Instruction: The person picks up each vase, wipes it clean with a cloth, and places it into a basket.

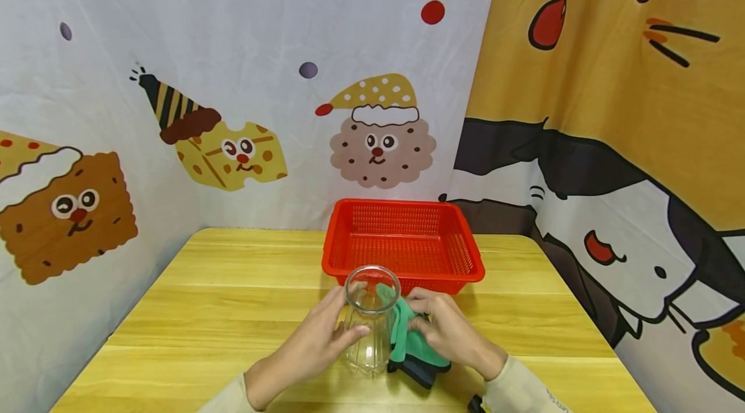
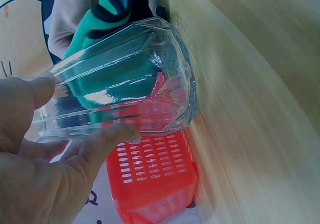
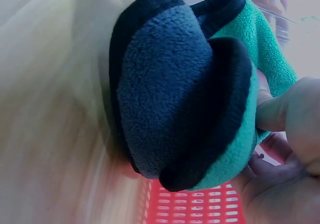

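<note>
My left hand [image 1: 308, 348] grips a clear glass vase [image 1: 372, 345] from its left side, thumb in front and fingers behind. The vase stands upright with its round mouth up; faceted sides and a thick base show in the left wrist view. A cloth [image 1: 427, 349], green on one face and dark grey-blue on the other with black edging, is pinched in my right hand [image 1: 445, 329]. It lies against the vase's right side. In the right wrist view, the folded cloth [image 3: 160, 88] hangs from the thumb and fingers [image 3: 272, 114].
Behind the vase, a red perforated plastic basket [image 1: 401, 277] stands on the wooden table [image 1: 244, 296]. A small black and yellow object [image 1: 476, 404] is partly hidden by the right sleeve. Printed curtains [image 1: 262, 44] hang around the table's back and sides.
</note>
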A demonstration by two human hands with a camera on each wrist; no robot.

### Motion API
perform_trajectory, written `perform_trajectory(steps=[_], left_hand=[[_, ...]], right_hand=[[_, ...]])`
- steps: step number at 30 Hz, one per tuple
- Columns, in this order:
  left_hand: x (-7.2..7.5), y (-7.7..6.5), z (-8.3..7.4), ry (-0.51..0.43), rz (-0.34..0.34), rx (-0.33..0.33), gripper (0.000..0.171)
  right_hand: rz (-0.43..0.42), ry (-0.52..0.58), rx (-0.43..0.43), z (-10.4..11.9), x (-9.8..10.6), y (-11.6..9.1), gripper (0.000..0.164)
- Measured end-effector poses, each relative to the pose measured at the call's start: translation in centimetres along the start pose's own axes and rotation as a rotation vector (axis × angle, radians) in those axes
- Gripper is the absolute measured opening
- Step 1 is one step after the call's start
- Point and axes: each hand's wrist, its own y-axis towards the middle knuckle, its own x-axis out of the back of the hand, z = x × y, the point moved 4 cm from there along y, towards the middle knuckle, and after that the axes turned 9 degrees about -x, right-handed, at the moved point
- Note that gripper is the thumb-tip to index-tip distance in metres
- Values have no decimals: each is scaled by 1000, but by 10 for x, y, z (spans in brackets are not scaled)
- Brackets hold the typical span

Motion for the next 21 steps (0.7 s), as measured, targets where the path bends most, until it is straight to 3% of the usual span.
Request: perform_trajectory(steps=[21], left_hand=[[0, 0, 1, 24, -8, -19, 71]], right_hand=[[-116, 41, 108, 15, 12, 8, 34]])
